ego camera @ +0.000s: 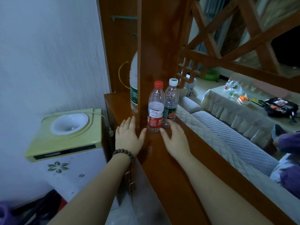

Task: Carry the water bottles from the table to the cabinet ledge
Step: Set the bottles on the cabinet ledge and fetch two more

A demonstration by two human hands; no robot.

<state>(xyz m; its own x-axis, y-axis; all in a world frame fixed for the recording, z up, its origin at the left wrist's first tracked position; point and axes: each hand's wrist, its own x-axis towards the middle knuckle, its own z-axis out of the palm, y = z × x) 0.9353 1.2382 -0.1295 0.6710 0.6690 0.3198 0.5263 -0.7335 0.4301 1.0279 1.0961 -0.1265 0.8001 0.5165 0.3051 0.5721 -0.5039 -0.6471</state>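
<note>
Two clear bottles stand upright side by side on the brown wooden cabinet ledge (164,153): a red-capped bottle (155,109) with a red label, and behind it to the right a white-capped bottle (170,101) with a dark green label. My left hand (129,137) lies flat on the ledge just left of the red-capped bottle, fingers apart, holding nothing. My right hand (174,140) rests open just in front of the bottles, fingertips at their bases. More bottles (230,88) lie on the cloth-covered table (227,108) at the far right.
A thick wooden post (155,46) rises right behind the two bottles, with a large bottle (134,85) behind it. A yellow-topped water dispenser (65,127) stands at the left. A quilted sofa back (219,135) runs along the ledge's right side. A black bag (280,106) lies on the table.
</note>
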